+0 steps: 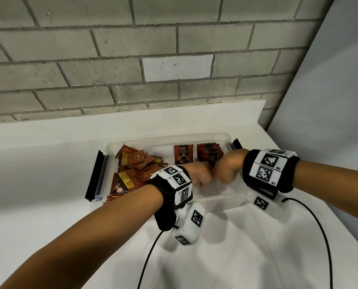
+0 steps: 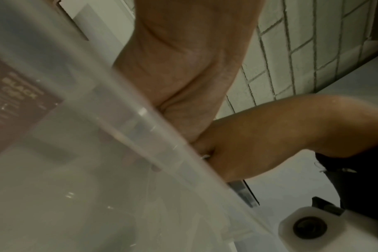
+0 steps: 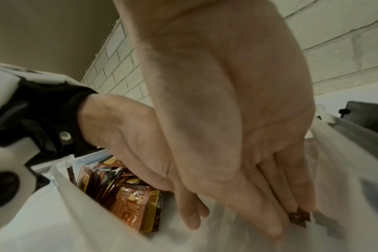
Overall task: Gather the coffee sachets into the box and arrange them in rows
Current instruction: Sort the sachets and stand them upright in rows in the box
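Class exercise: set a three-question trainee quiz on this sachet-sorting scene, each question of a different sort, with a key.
1. True or false: the loose pile of sachets lies at the left end of the clear box.
2. Multiple choice: where are the left hand and right hand? A) on the counter beside the box B) together inside the box near its front wall C) on the black latches
3. Fill in: the neat row of sachets stands near the box's ____ end.

Key: 1 true; 2 B; 3 right.
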A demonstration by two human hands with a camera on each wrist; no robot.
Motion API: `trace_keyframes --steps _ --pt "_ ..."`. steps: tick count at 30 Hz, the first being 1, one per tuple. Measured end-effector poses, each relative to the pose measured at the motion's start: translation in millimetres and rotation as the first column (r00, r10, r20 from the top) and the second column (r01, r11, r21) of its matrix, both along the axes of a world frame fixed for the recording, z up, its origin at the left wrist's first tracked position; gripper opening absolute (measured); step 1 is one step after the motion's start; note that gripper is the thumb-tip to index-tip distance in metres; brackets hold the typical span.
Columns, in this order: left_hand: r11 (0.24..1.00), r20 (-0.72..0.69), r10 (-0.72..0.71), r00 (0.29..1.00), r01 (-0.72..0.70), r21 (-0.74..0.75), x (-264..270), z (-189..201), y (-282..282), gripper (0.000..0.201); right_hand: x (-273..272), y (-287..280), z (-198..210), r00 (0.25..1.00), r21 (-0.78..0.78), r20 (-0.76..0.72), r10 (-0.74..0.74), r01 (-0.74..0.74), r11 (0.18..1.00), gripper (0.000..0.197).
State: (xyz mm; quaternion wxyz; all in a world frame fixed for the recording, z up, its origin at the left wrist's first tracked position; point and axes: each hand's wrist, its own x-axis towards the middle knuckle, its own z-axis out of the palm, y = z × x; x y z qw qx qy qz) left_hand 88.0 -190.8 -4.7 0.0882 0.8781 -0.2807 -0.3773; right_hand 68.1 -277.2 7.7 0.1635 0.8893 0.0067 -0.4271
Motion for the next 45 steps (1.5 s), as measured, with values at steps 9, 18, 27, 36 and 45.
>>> trace_keyframes --steps 9,18,27,36,45 --pt "0.999 -0.127 0.019 0.992 -0.024 -0.039 1.6 9.1 10.7 0.056 -2.6 1.2 7.8 0.993 0.051 -0.118 0.009 -0.003 0.999 0.041" --pt "0.991 -0.132 0.073 0.989 -0.087 -0.102 9.8 30.5 43.6 0.065 -11.5 0.2 17.7 0.982 0.034 -0.106 0.158 -0.156 0.987 0.043" --pt "0.998 0.129 0.035 0.991 -0.027 -0.061 23.2 83.1 135.7 0.033 1.4 22.2 50.4 0.997 0.498 0.074 -0.004 -0.034 0.866 0.026" --pt "0.997 0.278 -0.076 0.957 0.074 0.019 18.5 70.9 180.6 0.033 15.8 77.2 5.1 0.997 0.51 -0.045 -0.067 0.081 0.856 0.058" --pt "0.989 0.324 -0.101 0.941 0.131 -0.072 36.5 53.2 177.8 0.044 23.8 93.4 3.1 0.968 0.577 -0.062 -0.243 0.234 0.783 0.056"
